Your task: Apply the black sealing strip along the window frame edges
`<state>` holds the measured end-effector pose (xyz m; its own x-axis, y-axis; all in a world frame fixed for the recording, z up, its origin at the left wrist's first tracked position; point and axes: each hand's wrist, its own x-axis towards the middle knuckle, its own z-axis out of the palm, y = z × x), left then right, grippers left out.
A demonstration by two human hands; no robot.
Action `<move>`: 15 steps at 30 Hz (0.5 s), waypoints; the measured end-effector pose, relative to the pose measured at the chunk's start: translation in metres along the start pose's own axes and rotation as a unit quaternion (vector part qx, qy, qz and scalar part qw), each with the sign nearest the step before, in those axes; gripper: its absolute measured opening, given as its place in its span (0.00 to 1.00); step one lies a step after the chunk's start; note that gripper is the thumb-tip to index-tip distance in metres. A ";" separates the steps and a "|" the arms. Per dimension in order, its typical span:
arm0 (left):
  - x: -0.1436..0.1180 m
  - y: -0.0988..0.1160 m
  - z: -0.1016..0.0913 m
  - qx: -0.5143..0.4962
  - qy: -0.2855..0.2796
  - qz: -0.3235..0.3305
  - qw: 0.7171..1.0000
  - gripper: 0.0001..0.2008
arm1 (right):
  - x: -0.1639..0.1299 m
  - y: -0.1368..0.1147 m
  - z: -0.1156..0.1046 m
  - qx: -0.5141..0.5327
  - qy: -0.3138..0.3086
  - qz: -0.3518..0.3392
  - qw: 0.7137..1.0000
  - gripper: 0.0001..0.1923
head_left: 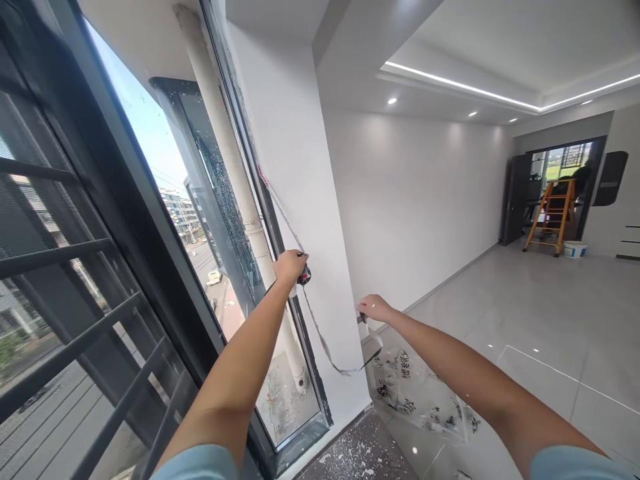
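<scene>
My left hand [290, 268] is closed near the edge of the window frame [274, 230], round a small black-and-red object [305, 275] whose kind I cannot make out. A thin pale strip [285, 215] runs from a red-marked spot higher on the frame down to this hand. Below it a loose length of strip [320, 337] sags in front of the white wall [300, 133] and curves up towards the right. My right hand [376, 309], by the wall corner, pinches the strip's other end; a dark bit shows under its fingers.
Crumpled clear plastic [415, 387] with dark lettering lies on the tiled floor. White flecks cover the dark sill [360, 447]. Black window bars [85, 350] stand at left. Far right are an orange ladder [551, 217], a white bucket [575, 249] and a person in a doorway.
</scene>
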<state>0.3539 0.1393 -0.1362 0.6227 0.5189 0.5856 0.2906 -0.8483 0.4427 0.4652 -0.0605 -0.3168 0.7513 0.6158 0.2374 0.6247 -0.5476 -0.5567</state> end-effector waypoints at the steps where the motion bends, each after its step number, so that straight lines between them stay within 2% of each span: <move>1: -0.001 0.003 0.002 0.019 0.000 0.003 1.000 0.11 | 0.003 -0.013 -0.009 -0.012 -0.009 -0.011 1.000 0.21; 4: -0.001 0.006 0.008 0.053 -0.006 0.005 0.999 0.11 | 0.006 -0.047 -0.025 -0.046 -0.034 -0.033 0.998 0.22; 7: -0.002 -0.001 0.012 0.062 -0.011 -0.010 0.998 0.11 | -0.001 -0.070 -0.031 -0.087 -0.046 -0.044 0.994 0.19; 11: -0.007 -0.018 0.011 0.035 -0.011 -0.049 0.998 0.14 | -0.018 -0.079 -0.026 -0.110 -0.061 -0.054 0.991 0.08; 15: -0.012 -0.031 0.006 -0.014 -0.007 -0.077 0.997 0.20 | -0.033 -0.074 -0.013 -0.099 -0.074 -0.048 0.991 0.07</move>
<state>0.3417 0.1592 -0.1606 0.5818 0.6413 0.5002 0.3631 -0.7552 0.5458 0.3969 -0.0483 -0.2731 0.6557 0.7392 0.1536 0.7324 -0.5734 -0.3672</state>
